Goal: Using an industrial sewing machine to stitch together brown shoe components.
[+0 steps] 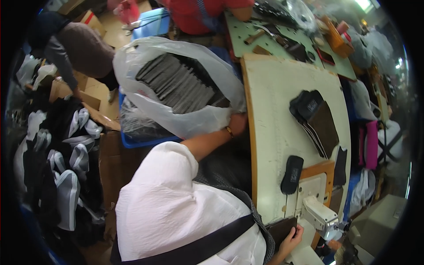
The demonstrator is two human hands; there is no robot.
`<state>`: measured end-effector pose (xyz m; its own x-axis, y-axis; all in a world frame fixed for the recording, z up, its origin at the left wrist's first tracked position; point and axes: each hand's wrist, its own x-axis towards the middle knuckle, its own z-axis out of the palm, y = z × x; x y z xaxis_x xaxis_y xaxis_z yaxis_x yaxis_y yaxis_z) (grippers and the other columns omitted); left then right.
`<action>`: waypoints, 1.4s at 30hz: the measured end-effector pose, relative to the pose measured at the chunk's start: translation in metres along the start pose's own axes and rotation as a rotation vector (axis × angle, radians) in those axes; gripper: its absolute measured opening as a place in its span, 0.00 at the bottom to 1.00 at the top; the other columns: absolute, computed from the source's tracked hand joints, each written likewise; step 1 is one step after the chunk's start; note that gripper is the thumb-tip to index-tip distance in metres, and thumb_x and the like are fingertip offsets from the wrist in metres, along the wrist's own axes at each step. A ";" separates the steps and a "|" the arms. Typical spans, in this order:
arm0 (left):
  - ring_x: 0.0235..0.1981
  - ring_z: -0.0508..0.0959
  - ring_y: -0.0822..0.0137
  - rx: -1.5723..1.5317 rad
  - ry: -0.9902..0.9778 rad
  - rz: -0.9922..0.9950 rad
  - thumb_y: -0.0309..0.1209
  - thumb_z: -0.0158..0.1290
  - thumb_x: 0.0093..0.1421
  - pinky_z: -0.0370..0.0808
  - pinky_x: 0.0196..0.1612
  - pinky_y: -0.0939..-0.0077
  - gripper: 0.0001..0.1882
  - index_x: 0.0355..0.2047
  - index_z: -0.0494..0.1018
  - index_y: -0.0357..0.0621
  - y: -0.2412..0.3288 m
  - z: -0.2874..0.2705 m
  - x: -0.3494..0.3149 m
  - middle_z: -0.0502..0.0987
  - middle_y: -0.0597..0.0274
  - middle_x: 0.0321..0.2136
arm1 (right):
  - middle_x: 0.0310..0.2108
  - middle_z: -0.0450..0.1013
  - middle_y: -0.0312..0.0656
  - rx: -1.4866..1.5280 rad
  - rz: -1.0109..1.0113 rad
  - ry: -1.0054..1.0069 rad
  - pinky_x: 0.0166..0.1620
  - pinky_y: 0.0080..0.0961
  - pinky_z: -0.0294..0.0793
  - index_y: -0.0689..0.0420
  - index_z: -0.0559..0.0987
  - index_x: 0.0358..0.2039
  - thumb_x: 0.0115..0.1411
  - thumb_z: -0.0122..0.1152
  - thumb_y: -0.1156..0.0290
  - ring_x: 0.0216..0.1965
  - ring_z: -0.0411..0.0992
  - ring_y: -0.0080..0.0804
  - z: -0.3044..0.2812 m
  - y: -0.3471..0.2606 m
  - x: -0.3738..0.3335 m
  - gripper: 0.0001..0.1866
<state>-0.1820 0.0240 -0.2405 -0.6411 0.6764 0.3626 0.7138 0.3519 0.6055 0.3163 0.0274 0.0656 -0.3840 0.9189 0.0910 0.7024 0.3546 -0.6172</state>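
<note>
My left hand [239, 124], with a band on the wrist, is at the near right edge of a large clear plastic bag [145, 99]. Its fingers are hidden against the bag. Rows of dark grey flat fabric pieces [176, 84] are packed inside. At the lower right, my right hand [291, 242] is closed on the edge of a dark brown flat piece [282, 230], beside the white sewing machine head [320, 216]. On the pale worktable [269, 110] lie a small black padded piece [292, 175] and a stack of black and brown pieces [320, 121].
A blue crate [132, 142] supports the bag. Black and white shoe-like pieces [68, 194] are piled at the left, where a person bends over boxes [84, 90]. Another person in red [194, 17] sits at a green table [265, 31] with tools. A wooden edge [248, 97] borders my table.
</note>
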 end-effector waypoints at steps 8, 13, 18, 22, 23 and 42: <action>0.25 0.79 0.42 -0.159 0.110 0.104 0.25 0.55 0.55 0.75 0.29 0.49 0.21 0.51 0.75 0.39 0.019 -0.022 -0.012 0.78 0.44 0.23 | 0.41 0.78 0.53 -0.097 0.031 -0.085 0.52 0.37 0.74 0.67 0.78 0.48 0.72 0.56 0.69 0.43 0.75 0.46 -0.006 -0.026 0.004 0.13; 0.27 0.80 0.41 -0.139 0.288 0.196 0.26 0.54 0.55 0.76 0.32 0.48 0.21 0.51 0.75 0.39 0.023 -0.021 -0.010 0.79 0.42 0.26 | 0.42 0.78 0.53 -0.094 -0.003 -0.115 0.53 0.37 0.73 0.66 0.78 0.48 0.72 0.57 0.67 0.44 0.74 0.46 -0.011 -0.020 0.006 0.14; 0.38 0.81 0.42 -0.016 -0.034 -0.013 0.26 0.45 0.64 0.78 0.40 0.50 0.15 0.48 0.75 0.34 0.036 -0.020 -0.010 0.79 0.36 0.38 | 0.42 0.78 0.53 -0.092 0.025 -0.142 0.53 0.36 0.73 0.66 0.77 0.49 0.72 0.58 0.67 0.45 0.74 0.45 -0.015 -0.015 0.006 0.14; 0.37 0.83 0.44 -0.071 -0.127 -0.002 0.27 0.51 0.61 0.81 0.40 0.53 0.11 0.38 0.80 0.34 0.062 -0.055 -0.011 0.81 0.40 0.34 | 0.40 0.78 0.51 -0.106 0.032 -0.142 0.49 0.35 0.75 0.62 0.77 0.47 0.71 0.61 0.65 0.42 0.75 0.41 -0.020 -0.015 0.006 0.13; 0.37 0.83 0.45 -0.030 -0.186 0.048 0.27 0.51 0.60 0.81 0.40 0.54 0.11 0.37 0.81 0.35 0.068 -0.071 -0.012 0.82 0.41 0.33 | 0.39 0.78 0.51 -0.104 0.024 -0.145 0.48 0.35 0.75 0.61 0.77 0.46 0.71 0.61 0.65 0.41 0.76 0.40 -0.022 -0.015 0.006 0.12; 0.40 0.82 0.53 0.199 -0.559 0.385 0.29 0.59 0.54 0.82 0.35 0.62 0.06 0.27 0.83 0.39 0.172 -0.275 -0.040 0.81 0.56 0.30 | 0.37 0.80 0.50 -0.169 -0.195 0.161 0.43 0.34 0.78 0.58 0.82 0.46 0.69 0.64 0.66 0.37 0.78 0.44 -0.016 0.001 0.004 0.11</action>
<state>-0.1107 -0.1207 0.0439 -0.1298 0.9887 0.0751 0.9329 0.0962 0.3470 0.3249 0.0338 0.0777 -0.4308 0.8413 0.3266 0.7196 0.5386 -0.4382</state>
